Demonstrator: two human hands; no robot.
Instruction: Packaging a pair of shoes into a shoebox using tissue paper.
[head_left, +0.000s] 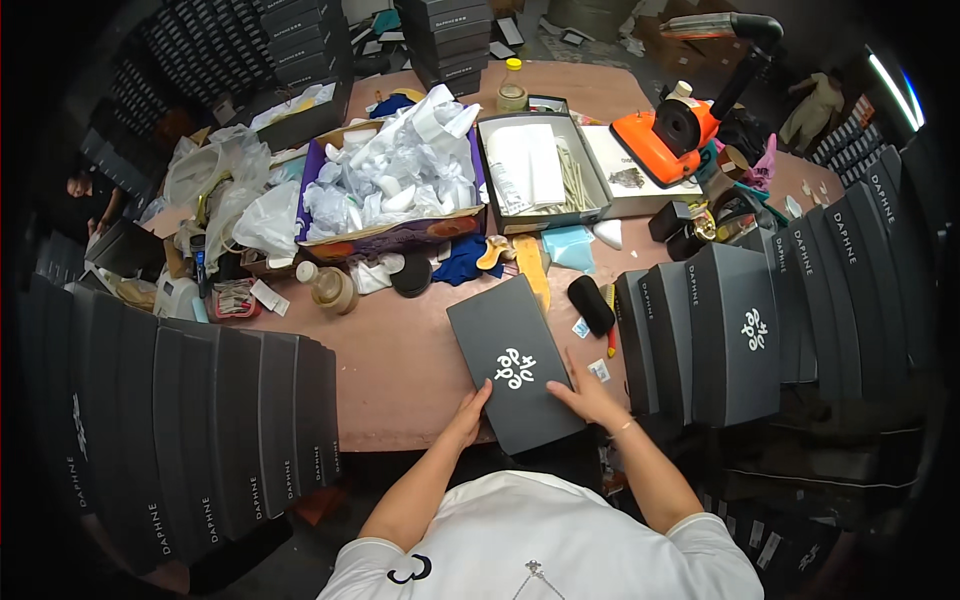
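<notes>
A dark grey shoe box point(512, 335) with white lettering on its lid lies tilted at the table's front edge, its lid on. My left hand point(468, 415) grips its near left side, the thumb at the lid's edge and the other fingers partly hidden below. On the right side, my right hand point(588, 395) holds the box with its thumb on the lid and its fingers along the side. Just beyond the right hand are a black oblong brush or case point(591, 305) and a small white label point(599, 370).
Dark shoe boxes are stacked in rows at the left point(230, 400) and right point(735, 335). Farther back stand a purple carton point(390, 232) of crumpled plastic, an open box of paper and sticks point(545, 165), an orange device point(660, 140) and a bottle point(328, 290).
</notes>
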